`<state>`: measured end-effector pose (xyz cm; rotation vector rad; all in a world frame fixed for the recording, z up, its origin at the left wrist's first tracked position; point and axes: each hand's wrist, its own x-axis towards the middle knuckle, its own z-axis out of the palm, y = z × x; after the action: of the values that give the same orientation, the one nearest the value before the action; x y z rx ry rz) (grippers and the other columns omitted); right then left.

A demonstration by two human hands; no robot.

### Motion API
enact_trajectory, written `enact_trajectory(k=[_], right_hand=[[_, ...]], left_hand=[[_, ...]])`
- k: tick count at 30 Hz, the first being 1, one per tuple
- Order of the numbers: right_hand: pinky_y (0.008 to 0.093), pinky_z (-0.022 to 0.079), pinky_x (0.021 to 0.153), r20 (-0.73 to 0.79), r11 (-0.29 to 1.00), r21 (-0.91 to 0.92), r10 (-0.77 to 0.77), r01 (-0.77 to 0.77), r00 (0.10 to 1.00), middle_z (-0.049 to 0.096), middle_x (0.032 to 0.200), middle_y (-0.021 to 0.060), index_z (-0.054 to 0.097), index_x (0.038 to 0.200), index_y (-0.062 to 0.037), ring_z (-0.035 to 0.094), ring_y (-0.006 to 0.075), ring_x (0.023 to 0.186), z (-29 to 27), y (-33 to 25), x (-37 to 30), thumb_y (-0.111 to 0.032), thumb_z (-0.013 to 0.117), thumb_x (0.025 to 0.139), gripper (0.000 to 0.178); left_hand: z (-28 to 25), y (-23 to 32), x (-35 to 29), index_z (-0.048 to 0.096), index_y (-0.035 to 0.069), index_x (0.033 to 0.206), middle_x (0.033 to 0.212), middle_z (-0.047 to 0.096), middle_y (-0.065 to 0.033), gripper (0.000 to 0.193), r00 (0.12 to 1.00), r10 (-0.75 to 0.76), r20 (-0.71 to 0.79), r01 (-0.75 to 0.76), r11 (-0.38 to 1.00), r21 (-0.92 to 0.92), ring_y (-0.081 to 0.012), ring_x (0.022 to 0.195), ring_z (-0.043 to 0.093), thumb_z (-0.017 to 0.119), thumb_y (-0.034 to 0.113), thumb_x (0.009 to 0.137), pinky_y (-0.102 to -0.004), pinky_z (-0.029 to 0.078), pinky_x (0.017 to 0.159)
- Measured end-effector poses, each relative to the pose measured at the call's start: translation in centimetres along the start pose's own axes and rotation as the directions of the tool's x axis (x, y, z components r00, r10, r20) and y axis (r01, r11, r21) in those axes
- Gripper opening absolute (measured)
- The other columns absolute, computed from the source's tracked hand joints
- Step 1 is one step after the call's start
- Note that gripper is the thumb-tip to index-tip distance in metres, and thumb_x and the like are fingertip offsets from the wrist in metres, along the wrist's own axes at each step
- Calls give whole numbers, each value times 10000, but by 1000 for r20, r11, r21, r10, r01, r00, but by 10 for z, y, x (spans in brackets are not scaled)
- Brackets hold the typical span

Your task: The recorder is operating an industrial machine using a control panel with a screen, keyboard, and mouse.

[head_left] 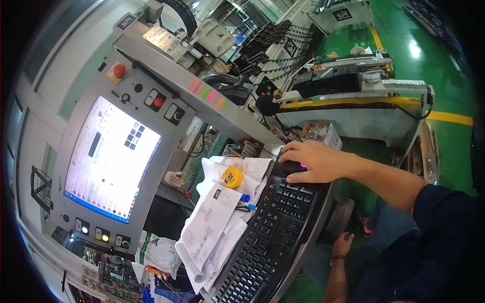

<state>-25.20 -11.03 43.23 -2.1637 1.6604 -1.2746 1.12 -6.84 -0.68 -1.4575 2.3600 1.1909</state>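
Beside your long black computer keyboard (268, 237) lies a loose stack of white printed paper sheets (209, 230), and on top of that stack sits a round yellow tape measure (232, 178), with a blue-capped pen (246, 198) just beside it. To your left stands a grey metal control panel (76, 166) with a bright lit screen (108, 159); a red round emergency button (119, 70) sits near its upper corner, and small lit push buttons (93, 232) run below the screen. Nothing lies between your hand and the keys.

The keyboard rests on a tilted grey shelf in front of the panel. Behind it stretches a workshop with a glossy green floor (399, 55) marked by a yellow line (449, 117), and a grey machine frame carrying black cables.

Your right hand (313, 161) lies flat and relaxed, fingers loosely spread, covering a black mouse with a pink light (298, 166) at the far end of the keyboard. Your left hand (342, 245) hangs low by your leg, fingers curled loosely, holding nothing.
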Motion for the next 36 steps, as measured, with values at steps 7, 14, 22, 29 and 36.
enact_trajectory(k=[7, 14, 22, 29, 36], right_hand=[[518, 527, 1160, 10, 1000, -7, 20, -20, 1000, 629, 1526, 204, 713, 1444, -53, 671, 439, 1335, -1, -1, 0, -491, 761, 1052, 590], [516, 522, 1164, 2, 1000, 0, 0, 0, 1000, 630, 1529, 198, 715, 1441, -54, 665, 433, 1347, 0, 0, 0, -483, 762, 1051, 582], [514, 524, 1166, 15, 1000, -20, 24, -23, 1000, 634, 1530, 192, 716, 1439, -51, 665, 427, 1355, 0, -1, 0, -481, 766, 1047, 584], [516, 529, 1161, -5, 1000, -3, -1, 1, 1000, 635, 1524, 193, 717, 1437, -55, 669, 429, 1348, -1, -2, 0, -477, 761, 1051, 574], [518, 533, 1155, 0, 1000, 5, -2, 2, 1000, 633, 1519, 197, 716, 1439, -54, 673, 435, 1336, 0, 0, 0, -487, 759, 1051, 583]], left_hand=[[-1, 0, -1, 735, 131, 1474, 1390, 808, -140, 639, 1000, 26, -14, -26, 1000, -15, -367, 1331, 741, 717, 614, 1056, -484, 565, 1129], [-1, 1, 0, 731, 137, 1479, 1401, 801, -151, 634, 1000, 19, -16, -19, 1000, -2, -374, 1337, 736, 717, 609, 1055, -487, 564, 1129], [-1, 2, -1, 734, 145, 1477, 1404, 801, -149, 629, 1000, 19, -9, -19, 1000, -8, -370, 1337, 737, 719, 612, 1056, -486, 565, 1129], [0, 0, 0, 736, 147, 1474, 1402, 802, -146, 633, 1000, 20, -11, -20, 1000, -19, -368, 1337, 739, 722, 618, 1053, -483, 565, 1126], [-2, 2, -2, 736, 136, 1471, 1402, 801, -149, 630, 1000, -7, 8, 7, 1000, 3, -365, 1333, 741, 726, 608, 1054, -481, 564, 1126]])
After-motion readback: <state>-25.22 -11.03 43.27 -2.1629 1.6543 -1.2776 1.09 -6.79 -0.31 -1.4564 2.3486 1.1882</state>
